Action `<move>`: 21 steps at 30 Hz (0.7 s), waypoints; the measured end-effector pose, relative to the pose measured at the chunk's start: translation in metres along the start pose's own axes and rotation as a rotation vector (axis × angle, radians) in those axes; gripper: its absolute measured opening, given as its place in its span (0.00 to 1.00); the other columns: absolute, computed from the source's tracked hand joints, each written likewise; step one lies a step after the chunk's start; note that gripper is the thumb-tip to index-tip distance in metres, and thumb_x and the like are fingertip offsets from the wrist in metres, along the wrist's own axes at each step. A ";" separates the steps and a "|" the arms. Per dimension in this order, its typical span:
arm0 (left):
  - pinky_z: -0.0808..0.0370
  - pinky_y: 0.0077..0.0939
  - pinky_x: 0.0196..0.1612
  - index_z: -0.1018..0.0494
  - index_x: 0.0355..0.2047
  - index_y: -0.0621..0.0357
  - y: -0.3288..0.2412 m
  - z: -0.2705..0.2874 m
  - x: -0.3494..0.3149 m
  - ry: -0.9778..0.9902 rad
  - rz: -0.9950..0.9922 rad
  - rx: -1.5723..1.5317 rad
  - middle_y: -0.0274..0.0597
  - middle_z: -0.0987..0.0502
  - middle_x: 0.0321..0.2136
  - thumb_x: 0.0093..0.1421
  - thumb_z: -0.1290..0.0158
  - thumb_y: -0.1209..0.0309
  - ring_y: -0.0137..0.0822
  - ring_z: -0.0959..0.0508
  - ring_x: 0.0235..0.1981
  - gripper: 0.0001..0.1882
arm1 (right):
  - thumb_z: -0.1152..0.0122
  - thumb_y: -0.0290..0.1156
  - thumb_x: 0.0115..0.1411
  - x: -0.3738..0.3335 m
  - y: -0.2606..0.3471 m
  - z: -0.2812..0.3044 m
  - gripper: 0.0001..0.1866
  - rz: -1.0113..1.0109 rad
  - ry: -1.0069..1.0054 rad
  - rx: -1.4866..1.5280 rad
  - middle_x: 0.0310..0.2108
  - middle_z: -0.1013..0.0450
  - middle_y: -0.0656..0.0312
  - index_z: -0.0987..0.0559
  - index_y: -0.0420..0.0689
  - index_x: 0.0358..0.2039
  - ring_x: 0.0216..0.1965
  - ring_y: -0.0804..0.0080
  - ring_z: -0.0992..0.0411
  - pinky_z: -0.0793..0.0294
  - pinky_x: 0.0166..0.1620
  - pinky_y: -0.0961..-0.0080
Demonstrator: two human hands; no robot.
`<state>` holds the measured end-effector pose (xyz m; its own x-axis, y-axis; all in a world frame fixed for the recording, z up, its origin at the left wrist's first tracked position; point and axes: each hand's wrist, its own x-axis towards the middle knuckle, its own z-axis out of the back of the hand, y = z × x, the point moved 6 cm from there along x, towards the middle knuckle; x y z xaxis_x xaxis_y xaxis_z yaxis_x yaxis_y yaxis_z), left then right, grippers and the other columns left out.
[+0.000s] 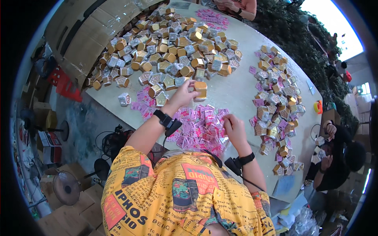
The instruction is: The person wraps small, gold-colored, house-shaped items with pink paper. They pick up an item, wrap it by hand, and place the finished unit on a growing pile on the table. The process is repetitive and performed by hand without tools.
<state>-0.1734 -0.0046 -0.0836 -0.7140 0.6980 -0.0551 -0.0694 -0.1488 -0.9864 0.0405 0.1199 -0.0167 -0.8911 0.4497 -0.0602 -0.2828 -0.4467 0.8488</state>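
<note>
My left hand (184, 95) is closed on a small gold box (201, 91) with a rounded square end, at the front edge of the big heap. Below it lies a pile of small pink printed packets (197, 133), close to my body. My right hand (235, 129) is at the right side of this pile, its fingers pinched together at a pink packet (223, 112). A few more boxes, one a gold-and-white box (161, 99), rest among pink packets left of my left wrist.
A large heap of gold and silvery boxes (169, 57) covers the table's (240, 90) far left, against cardboard (88, 43). Boxes mixed with pink packets form a long row (275, 102) on the right. One person sits at the far end, another person (338, 153) at the right.
</note>
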 end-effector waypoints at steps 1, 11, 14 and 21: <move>0.25 0.34 0.37 0.36 0.48 0.60 -0.003 -0.005 -0.004 0.031 0.177 -0.312 0.42 0.28 0.39 0.54 0.47 0.72 0.38 0.24 0.37 0.20 | 0.49 0.25 0.56 0.004 0.004 -0.002 0.06 0.042 -0.009 -0.006 0.20 0.29 0.50 0.25 0.37 0.30 0.21 0.59 0.28 0.30 0.26 0.68; 0.27 0.44 0.46 0.32 0.45 0.55 -0.023 -0.034 -0.044 0.066 0.530 -0.855 0.42 0.29 0.39 0.57 0.49 0.57 0.40 0.26 0.42 0.20 | 0.48 0.25 0.56 0.014 0.042 -0.010 0.07 0.087 0.002 0.008 0.18 0.28 0.48 0.24 0.35 0.30 0.18 0.58 0.27 0.29 0.25 0.69; 0.27 0.44 0.46 0.32 0.43 0.55 -0.020 -0.039 -0.049 0.076 0.565 -0.882 0.43 0.29 0.38 0.56 0.48 0.55 0.41 0.26 0.41 0.20 | 0.47 0.25 0.55 0.013 0.042 -0.011 0.07 0.142 -0.029 -0.004 0.20 0.28 0.47 0.24 0.35 0.30 0.20 0.56 0.26 0.28 0.26 0.68; 0.27 0.43 0.46 0.32 0.42 0.57 -0.016 -0.047 -0.057 0.094 0.587 -0.892 0.42 0.28 0.38 0.55 0.47 0.52 0.41 0.25 0.40 0.23 | 0.47 0.25 0.54 0.007 0.043 -0.013 0.06 0.193 -0.057 -0.035 0.21 0.28 0.46 0.24 0.36 0.29 0.24 0.52 0.26 0.28 0.29 0.66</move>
<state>-0.0992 -0.0091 -0.0723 -0.4110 0.7407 -0.5314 0.8287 0.0607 -0.5563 0.0174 0.0935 0.0125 -0.9086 0.3961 0.1323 -0.1219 -0.5545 0.8232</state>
